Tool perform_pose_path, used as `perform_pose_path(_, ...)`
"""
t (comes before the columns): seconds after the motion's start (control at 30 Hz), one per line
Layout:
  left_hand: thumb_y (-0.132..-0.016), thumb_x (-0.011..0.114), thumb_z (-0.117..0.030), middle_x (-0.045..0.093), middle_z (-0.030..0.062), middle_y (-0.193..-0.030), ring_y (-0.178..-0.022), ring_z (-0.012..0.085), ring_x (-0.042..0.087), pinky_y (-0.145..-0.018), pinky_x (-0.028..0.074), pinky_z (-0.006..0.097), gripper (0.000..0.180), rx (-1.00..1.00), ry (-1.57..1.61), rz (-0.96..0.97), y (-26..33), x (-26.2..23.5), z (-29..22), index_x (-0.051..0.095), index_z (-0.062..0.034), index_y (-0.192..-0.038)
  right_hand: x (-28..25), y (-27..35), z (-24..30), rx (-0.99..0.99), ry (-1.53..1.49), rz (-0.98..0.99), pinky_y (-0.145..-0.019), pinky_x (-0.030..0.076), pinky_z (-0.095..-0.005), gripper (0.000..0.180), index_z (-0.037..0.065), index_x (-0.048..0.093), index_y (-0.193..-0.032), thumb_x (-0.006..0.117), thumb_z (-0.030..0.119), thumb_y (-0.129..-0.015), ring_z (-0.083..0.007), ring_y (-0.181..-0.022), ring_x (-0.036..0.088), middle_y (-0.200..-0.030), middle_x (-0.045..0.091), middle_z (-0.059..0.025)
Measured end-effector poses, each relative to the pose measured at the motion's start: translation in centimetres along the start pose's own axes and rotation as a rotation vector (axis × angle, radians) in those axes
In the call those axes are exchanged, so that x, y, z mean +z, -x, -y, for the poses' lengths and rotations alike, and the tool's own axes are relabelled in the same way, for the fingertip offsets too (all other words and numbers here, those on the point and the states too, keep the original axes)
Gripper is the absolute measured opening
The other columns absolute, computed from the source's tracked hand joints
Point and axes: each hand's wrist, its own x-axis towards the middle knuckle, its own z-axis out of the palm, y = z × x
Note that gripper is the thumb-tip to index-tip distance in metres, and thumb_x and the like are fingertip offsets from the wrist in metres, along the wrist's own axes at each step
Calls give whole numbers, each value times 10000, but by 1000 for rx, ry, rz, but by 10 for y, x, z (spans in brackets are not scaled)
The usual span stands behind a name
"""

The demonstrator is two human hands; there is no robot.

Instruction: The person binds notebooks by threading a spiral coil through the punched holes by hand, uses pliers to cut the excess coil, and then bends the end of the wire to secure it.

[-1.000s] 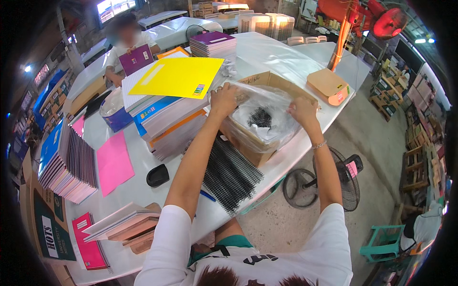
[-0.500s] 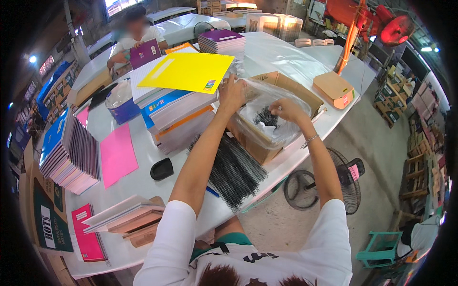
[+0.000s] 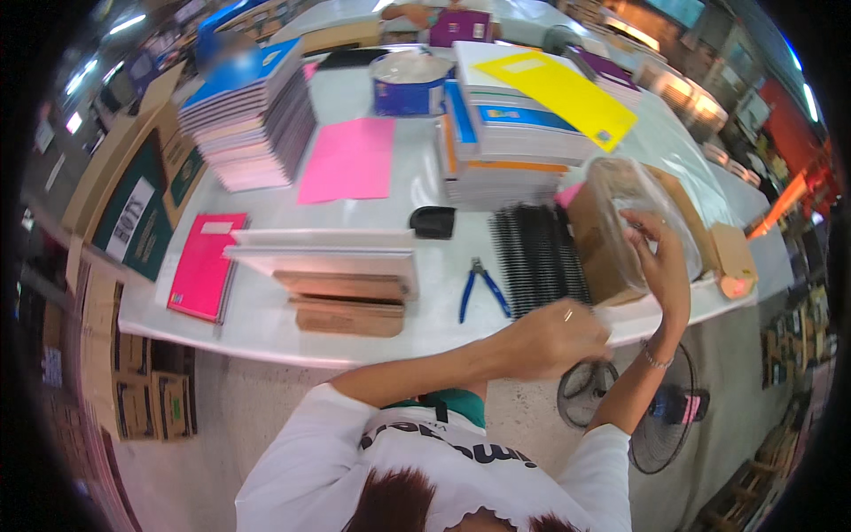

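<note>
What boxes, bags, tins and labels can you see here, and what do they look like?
Clear plastic bag: held up by the right hand, right of the table, see-through and crinkly.
Brown cardboard box: behind the bag, open top.
Round blue tin: far side of the table, pale cover.
Green cardboard sign: left table edge, dark green with a white label.
Left hand: near the bag's lower edge.

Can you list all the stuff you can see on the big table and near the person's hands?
table: one, white, across the middle
clear plastic bag: one, see-through, at the right edge over a cardboard box
black binding combs: a pile, left of the box
pliers: one, blue handles, near the front
yellow sheet: one, atop a notebook stack
pink sheet: one, flat, mid table
pink notebook: one, left front
floor fan: one, black, beneath the right end
left hand: closed, near the front edge
right hand: touching the bag
</note>
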Motion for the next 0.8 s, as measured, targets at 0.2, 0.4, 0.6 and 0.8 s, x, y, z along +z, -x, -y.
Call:
perform_pose_path(0.2, -620, 659, 36, 659, 63, -902, -868, 229, 638, -716, 519, 340, 348, -340, -265, -115, 111, -113, -57, 705, -88, -943, 123, -10, 64, -150, -205, 361, -732, 471, -354, 205, 13, 634, -1033, 629, 73, -837, -291, -803, 602, -903, 605, -149)
perform_pose_path(0.4, -778, 635, 55, 606, 94, -1000, -947, 244, 578, -819, 461, 339, 259, -755, -726, -450, 155, -184, -79, 675, -78, -997, 185, 4, 94, 154, -134, 373, -799, 462, -408, 257, 50, 627, -1089, 622, 161, -856, -343, -888, 598, -964, 605, -167)
perform_pose_path(0.6, -819, 669, -130, 472, 116, -1273, -1234, 289, 406, -1048, 282, 442, 384, -679, -741, -400, 116, -190, -51, 597, -122, -1196, 224, 0, 52, -51, -105, 149, -835, 462, -386, 299, 35, 616, -1112, 638, 175, -849, -317, -979, 588, -1012, 613, -174)
perform_pose_path(0.8, -760, 731, -368, 331, 111, -1423, -1393, 323, 212, -1096, 64, 625, 601, -656, -855, -203, 90, -151, -15, 520, -136, -1272, 171, -28, 44, 91, -91, -209, -816, 480, -425, 235, 29, 637, -1073, 601, 149, -874, -392, -883, 610, -1059, 627, -206)
